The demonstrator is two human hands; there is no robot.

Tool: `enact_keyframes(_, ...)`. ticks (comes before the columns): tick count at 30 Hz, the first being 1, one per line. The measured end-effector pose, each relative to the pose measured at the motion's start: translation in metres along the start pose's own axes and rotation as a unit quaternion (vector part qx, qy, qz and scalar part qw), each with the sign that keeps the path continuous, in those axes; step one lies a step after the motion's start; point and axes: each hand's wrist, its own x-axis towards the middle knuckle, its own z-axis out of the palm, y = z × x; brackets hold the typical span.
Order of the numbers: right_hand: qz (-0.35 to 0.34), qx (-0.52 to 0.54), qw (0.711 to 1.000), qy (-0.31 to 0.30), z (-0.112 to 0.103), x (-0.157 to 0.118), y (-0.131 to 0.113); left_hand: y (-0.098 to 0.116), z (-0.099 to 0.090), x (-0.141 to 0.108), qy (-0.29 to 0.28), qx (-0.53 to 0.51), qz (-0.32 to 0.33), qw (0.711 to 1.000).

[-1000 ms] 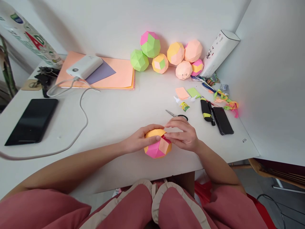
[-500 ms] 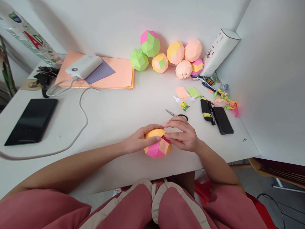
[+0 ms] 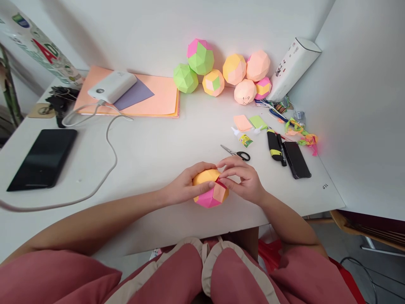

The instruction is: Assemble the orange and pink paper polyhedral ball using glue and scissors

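Observation:
A faceted paper ball [image 3: 209, 198] in yellow, pink and peach is held just above the front part of the table. Wrapped round its left side is my left hand [image 3: 185, 185], the thumb lying across the front facets. My right hand [image 3: 245, 179] pinches at the ball's upper right, where a dark pink gap shows between facets. What exactly the right fingertips grip is partly hidden. Just beyond the right hand lie scissors [image 3: 234, 153] with black handles, and behind them a small glue bottle [image 3: 244, 139] on its side.
Several finished paper balls [image 3: 201, 61] stand along the back wall. Paper squares [image 3: 242, 123], a box cutter [image 3: 274, 145], a marker [image 3: 281, 151] and a phone [image 3: 296, 160] lie right. At left are a tablet [image 3: 42, 159], a power bank [image 3: 112, 86] on paper sheets, and a white cable [image 3: 115, 158].
The right fingers have shifted slightly at the ball's upper right edge, with the index finger and thumb bent more. The left hand keeps its hold. The whole view has moved a little.

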Motion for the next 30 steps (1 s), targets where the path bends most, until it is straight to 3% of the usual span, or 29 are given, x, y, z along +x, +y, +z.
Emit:
enact_keyframes(7, 0.131, 0.091, 0.986, 0.039, 0.010, -0.006, 0.000, 0.002, 0.000, 0.001, -0.005, 0.018, 0.010, 1.000)
enact_keyframes(15, 0.096, 0.040, 0.995, -0.005, 0.003, -0.003, 0.002, -0.005, -0.003, 0.003, -0.027, -0.032, 0.013, 0.999)
enact_keyframes(18, 0.160, 0.084, 0.983, -0.033, 0.000, -0.004, 0.004, -0.007, -0.005, 0.004, -0.019, -0.004, 0.070, 0.997)
enact_keyframes(23, 0.302, 0.186, 0.931, -0.080, 0.003, -0.006, 0.006, -0.013, -0.011, 0.007, 0.007, 0.089, 0.187, 0.978)
enact_keyframes(27, 0.332, 0.252, 0.905, -0.089, 0.009, -0.007, 0.008, -0.019, -0.014, 0.009, 0.066, 0.229, 0.285, 0.928)
enact_keyframes(30, 0.337, 0.280, 0.896, -0.072, 0.015, -0.006, 0.008, -0.022, -0.013, 0.011, 0.074, 0.297, 0.367, 0.878)
